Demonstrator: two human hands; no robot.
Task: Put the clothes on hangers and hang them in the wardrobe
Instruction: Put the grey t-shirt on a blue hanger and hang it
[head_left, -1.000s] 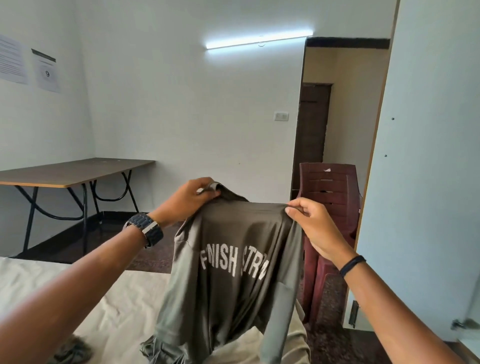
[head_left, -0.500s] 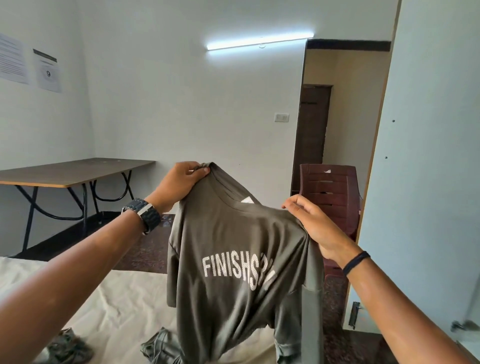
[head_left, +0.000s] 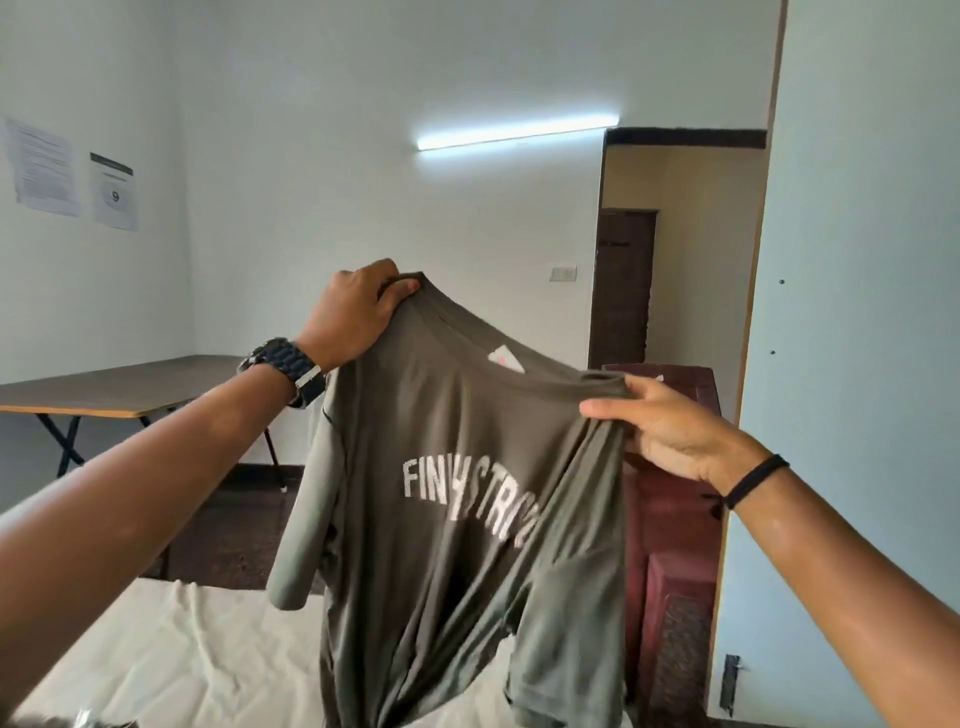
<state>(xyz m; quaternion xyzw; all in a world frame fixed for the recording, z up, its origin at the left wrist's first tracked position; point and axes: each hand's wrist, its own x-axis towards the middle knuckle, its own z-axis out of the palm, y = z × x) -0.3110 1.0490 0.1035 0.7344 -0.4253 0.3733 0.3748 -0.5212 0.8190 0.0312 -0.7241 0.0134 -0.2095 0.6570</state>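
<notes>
An olive-grey T-shirt with white lettering hangs in front of me, held up by its neckline. My left hand grips the collar's left end, raised higher. My right hand pinches the collar's right end, lower, so the shirt hangs tilted. Its hem reaches down to the cream sheet below. A white label shows inside the neck. No hanger is in view.
A white wardrobe door stands open on the right. Stacked maroon plastic chairs stand behind the shirt. A folding table is against the left wall. An open doorway lies straight ahead.
Both hands have lifted the shirt higher and spread the collar wider apart. The left hand rose more than the right. The shirt now hangs more fully unfolded.
</notes>
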